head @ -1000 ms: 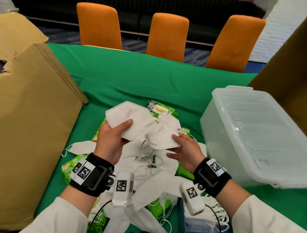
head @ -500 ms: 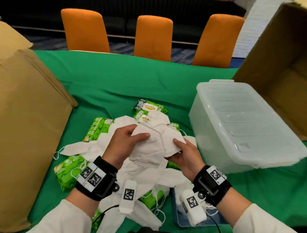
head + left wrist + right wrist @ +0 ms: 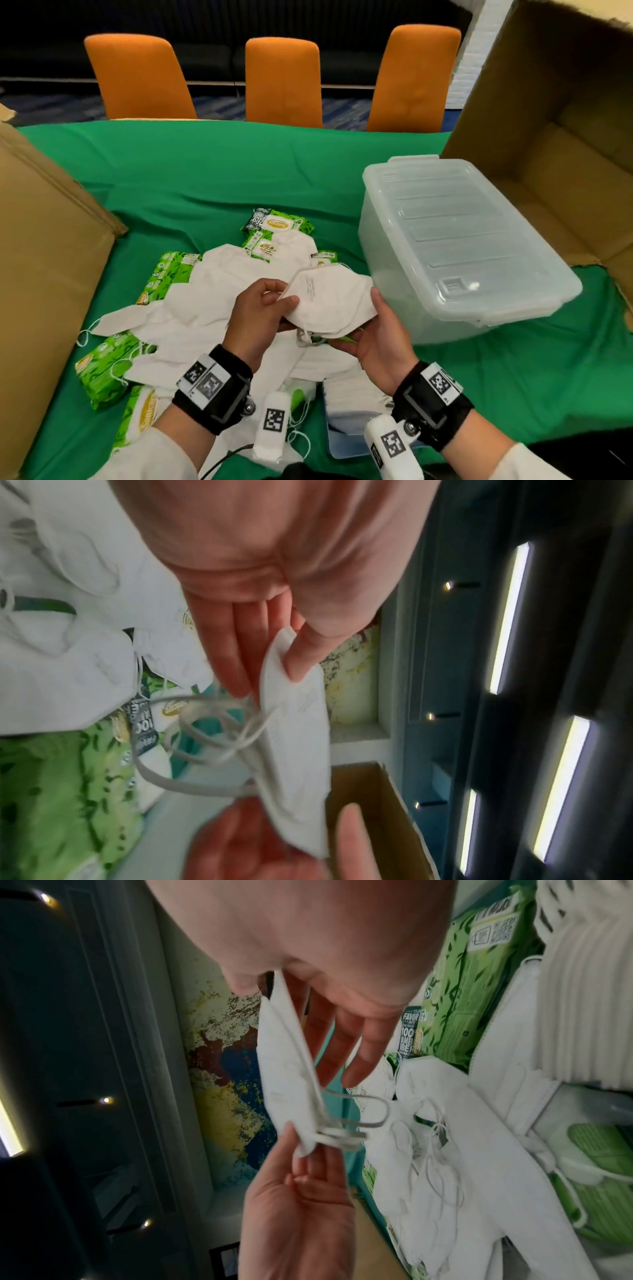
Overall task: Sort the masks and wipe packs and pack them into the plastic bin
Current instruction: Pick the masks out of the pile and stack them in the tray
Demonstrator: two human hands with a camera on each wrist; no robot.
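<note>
We see the worktop (image 3: 212, 178) under its green cloth, with cardboard boxes at both sides. The plastic bin (image 3: 455, 246) sits on the right with its lid on. Left of it lies the heap of white masks (image 3: 205, 308) over green wipe packs (image 3: 102, 373), some packs poking out at the far edge. Above the heap we hold a small stack of folded masks (image 3: 330, 301) just beside the bin's near corner. Our left hand (image 3: 255, 318) pinches its left edge between thumb and fingers; our right hand (image 3: 380, 339) grips the right edge, thumb on top, fingers underneath. Ear loops (image 3: 356, 1110) dangle below.
</note>
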